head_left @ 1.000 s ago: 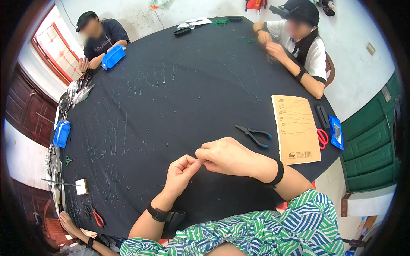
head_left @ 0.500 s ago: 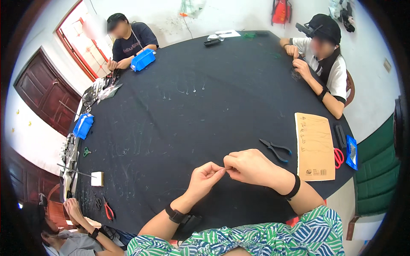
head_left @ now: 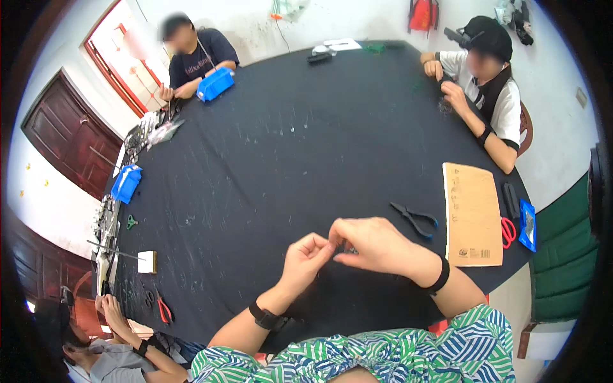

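Observation:
My left hand (head_left: 306,260) is raised over the black cloth, thumb and index finger pinched together. What sits in the pinch is too small to make out. Against those fingertips rests the curled index finger of my right hand (head_left: 375,244), its thumb a little apart. A tiny glint shows in the gap of my right hand, but its kind is unclear. Beyond my right hand lie dark pliers with blue-tipped handles (head_left: 415,220), jaws pointing up and left. To their right is a tan paper pad (head_left: 476,223) with a column of small shapes along its left side.
The black-covered table (head_left: 255,191) carries red-handled scissors (head_left: 508,233), a blue packet (head_left: 527,225), a black case (head_left: 511,201), blue bins (head_left: 216,84), a white block (head_left: 147,262) and red-handled pliers (head_left: 164,311). Several thin clear strands lie about. Three other people sit around the edge.
My right thumb has come away from its index finger, widening a gap. Both hands stay together in about the same place. The view has shifted slightly.

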A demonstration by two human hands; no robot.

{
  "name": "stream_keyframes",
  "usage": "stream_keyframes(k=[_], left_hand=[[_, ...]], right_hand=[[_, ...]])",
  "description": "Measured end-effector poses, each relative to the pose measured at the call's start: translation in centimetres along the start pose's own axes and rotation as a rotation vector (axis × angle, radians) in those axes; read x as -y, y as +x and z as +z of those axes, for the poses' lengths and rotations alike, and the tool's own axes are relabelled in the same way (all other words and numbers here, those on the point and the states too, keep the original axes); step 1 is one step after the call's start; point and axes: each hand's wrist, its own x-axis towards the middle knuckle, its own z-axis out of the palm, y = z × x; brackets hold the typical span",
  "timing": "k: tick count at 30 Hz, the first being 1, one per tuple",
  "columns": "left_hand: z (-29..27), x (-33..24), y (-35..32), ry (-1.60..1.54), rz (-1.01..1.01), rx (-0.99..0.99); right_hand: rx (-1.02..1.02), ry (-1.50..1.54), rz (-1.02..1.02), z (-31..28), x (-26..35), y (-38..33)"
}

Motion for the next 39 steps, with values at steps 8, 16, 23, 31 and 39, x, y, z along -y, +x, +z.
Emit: stream_keyframes(k=[8, 16, 23, 31, 39], left_hand=[[0.5, -1.8, 0.5, -0.018, 0.056, -0.107], [-0.2, -1.0, 0.3, -0.072, 0.015, -0.065], [-0.1, -1.0, 0.2, -0.072, 0.023, -0.076], [0.4, -1.3, 0.4, -0.057, 0.041, -0.103], [0.4, -1.2, 0.4, -0.020, 0.037, -0.110]], right_hand=[[0.059, 0.443, 0.146, -0.6, -1.3, 1.0], [0.014, 0.509, 0.229, 0.8, -1.4, 1.0], [-0.013, 0.416, 0.226, 0.7, -1.0, 1.0], [-0.153, 0.217, 0.059, 1.1, -1.0, 1.0], [-0.123, 0.223, 0.090, 0.6, -1.1, 1.0]])
